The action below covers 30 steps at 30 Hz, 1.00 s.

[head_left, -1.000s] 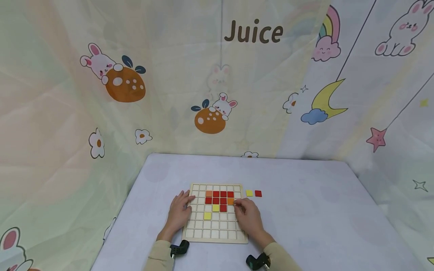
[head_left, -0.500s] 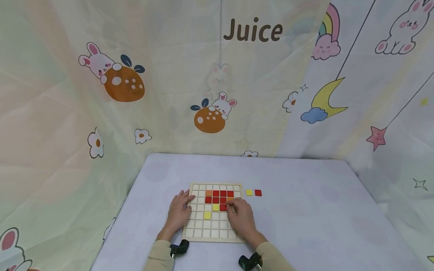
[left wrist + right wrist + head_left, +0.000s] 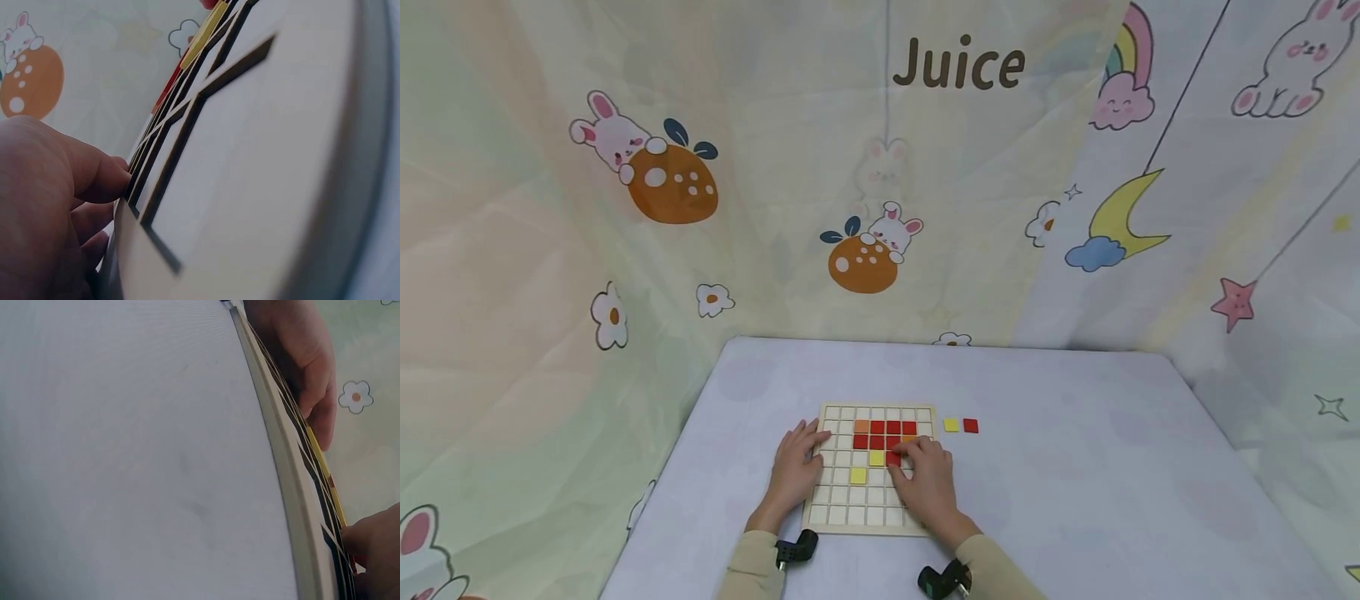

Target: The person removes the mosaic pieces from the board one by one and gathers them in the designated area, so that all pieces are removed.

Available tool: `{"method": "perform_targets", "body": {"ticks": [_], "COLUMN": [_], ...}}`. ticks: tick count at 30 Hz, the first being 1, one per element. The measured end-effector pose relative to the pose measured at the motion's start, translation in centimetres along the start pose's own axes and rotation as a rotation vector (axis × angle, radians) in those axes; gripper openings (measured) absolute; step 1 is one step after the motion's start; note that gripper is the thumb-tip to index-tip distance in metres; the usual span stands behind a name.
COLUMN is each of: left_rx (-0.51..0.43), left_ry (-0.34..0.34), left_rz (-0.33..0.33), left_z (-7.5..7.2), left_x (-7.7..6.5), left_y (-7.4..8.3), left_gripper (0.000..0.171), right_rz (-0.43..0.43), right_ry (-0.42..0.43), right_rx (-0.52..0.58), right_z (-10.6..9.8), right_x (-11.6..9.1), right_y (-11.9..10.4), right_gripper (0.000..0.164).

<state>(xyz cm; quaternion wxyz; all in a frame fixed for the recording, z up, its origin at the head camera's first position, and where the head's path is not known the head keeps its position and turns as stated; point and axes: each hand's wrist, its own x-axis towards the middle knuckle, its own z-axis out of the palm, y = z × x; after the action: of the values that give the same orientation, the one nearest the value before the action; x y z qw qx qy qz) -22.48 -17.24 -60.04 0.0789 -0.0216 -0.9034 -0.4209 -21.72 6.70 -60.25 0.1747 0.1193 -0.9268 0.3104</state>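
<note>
A light wooden grid board (image 3: 841, 517) lies on the table in the head view, with red, orange and yellow square tiles in its cells. My left hand (image 3: 796, 467) rests at the board's left edge, index finger and thumb touching the frame; the left wrist view shows this hand (image 3: 56, 187) at the rim. My right hand (image 3: 928, 479) is over the board's right part, thumb and index finger at opposite edges of a red tile (image 3: 892, 459). They seem to pinch it in its cell. The hand partly covers an orange tile (image 3: 908, 439). A yellow tile (image 3: 876, 458) sits left of the red one.
Beyond the board's upper right corner lie a loose yellow tile (image 3: 951, 425) and a loose red tile (image 3: 971, 426). A pale cloth covers the table (image 3: 1075, 467). Printed fabric (image 3: 760, 167) hangs behind it.
My right hand has moved left from the board's right edge to the red tile, and its thumb and index finger have spread apart. My left hand has stayed in place.
</note>
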Motion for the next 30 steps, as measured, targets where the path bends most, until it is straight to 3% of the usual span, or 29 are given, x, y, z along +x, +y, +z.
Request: {"method": "perform_targets", "body": {"ticks": [30], "left_rx": [-0.009], "left_ry": [-0.002], "left_rz": [0.015], "left_z": [-0.03], "left_x": [0.11], "left_y": [-0.31], "left_gripper": [0.039], "right_rz": [0.073], "right_ry": [-0.052], "right_rx": [0.03], "right_z": [-0.22], "right_x": [-0.16], "right_y": [-0.31], "right_gripper": [0.027]}}
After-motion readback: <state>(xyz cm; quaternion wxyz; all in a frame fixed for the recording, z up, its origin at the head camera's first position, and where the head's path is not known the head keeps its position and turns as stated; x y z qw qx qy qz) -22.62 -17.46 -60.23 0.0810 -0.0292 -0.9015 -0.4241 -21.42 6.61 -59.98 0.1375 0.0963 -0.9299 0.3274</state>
